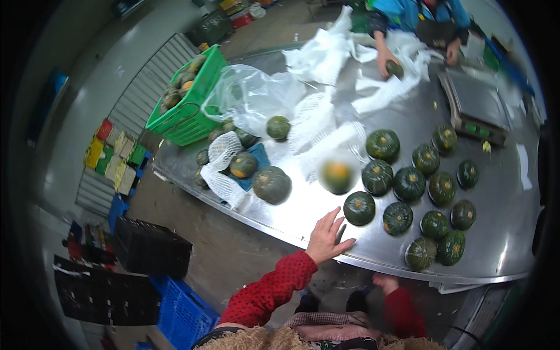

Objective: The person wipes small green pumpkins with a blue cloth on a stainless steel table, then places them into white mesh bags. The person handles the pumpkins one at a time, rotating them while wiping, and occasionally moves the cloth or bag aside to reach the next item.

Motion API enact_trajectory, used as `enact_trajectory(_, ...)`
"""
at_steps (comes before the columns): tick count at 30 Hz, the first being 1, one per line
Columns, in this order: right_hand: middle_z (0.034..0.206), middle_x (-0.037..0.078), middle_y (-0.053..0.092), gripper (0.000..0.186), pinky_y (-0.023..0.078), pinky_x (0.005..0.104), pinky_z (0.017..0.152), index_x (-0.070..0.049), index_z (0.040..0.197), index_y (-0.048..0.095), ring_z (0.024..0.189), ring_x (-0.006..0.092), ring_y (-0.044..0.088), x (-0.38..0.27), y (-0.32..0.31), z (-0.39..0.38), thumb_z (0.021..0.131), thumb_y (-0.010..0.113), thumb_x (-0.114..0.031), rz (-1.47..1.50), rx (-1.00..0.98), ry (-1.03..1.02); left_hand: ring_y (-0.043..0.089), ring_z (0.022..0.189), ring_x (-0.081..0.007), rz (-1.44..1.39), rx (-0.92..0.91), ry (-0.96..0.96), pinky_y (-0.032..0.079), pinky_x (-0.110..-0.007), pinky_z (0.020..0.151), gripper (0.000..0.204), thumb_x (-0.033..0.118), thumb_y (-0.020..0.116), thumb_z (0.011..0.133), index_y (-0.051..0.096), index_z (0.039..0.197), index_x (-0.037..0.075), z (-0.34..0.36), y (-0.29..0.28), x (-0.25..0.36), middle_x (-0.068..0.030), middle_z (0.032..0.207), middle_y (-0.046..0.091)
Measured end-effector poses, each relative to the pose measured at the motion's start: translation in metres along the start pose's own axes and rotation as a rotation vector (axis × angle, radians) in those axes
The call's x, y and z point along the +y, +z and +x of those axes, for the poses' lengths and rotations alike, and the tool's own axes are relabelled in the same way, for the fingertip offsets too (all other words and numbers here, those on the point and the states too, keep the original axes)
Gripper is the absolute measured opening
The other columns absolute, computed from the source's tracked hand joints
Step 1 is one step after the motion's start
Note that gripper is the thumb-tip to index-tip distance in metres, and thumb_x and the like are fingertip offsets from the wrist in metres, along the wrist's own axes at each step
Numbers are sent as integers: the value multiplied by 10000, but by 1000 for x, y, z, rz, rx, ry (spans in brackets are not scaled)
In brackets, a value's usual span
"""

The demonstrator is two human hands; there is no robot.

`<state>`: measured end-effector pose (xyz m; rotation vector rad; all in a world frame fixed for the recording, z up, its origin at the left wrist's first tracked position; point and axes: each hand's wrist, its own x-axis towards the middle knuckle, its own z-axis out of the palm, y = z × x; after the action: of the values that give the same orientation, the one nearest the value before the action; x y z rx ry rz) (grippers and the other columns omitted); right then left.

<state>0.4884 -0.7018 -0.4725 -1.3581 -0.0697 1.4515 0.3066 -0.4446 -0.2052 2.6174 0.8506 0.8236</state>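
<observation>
pumpkins (171, 100) lie heaped in the green crate (190, 123)

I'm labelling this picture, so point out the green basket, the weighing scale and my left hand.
Green basket (195, 124), head view: on its side wall.
Weighing scale (479, 98), head view: on its flat top.
Left hand (326, 239), head view: on its back.

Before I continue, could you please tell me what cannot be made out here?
- Head view: right hand, finger positions lost to blur.
- Head view: orange-patched round thing, surface detail lost to blur.
- Head view: co-worker, head cut off by the top edge.
</observation>
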Motion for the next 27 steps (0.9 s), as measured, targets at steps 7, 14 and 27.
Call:
enact_trajectory(7, 807, 66, 644, 297, 484, 238, 589, -1, 978, 644, 654, 121, 595, -149, 316, -181, 799, 753, -210, -640, -656, -683, 484, 1148, -360, -34, 358, -71, 392, -443, 944, 522, 253, 732, 746, 522, 1153, 3, -22, -21, -44, -185, 1366, 439)
enact_trajectory(14, 809, 102, 582, 101, 483, 336, 645, -33, 865, 633, 776, 278, 595, -98, 574, -236, 809, 663, -112, -628, -1171, -1331, 452, 1217, -330, 474, 327, -116, 362, -480, 964, 508, 276, 749, 699, 562, 1102, 31, -90, -200, -229, -167, 1367, 444)
enact_trajectory(27, 957, 77, 592, 151, 487, 353, 744, -40, 859, 588, 843, 249, 602, -84, 782, -228, 744, 683, -58, -443, -1234, -1465, 502, 1112, -275, 987, 185, -806, 429, -430, 888, 428, 317, 717, 710, 614, 1021, 41, -136, -489, -430, -100, 1212, 511)
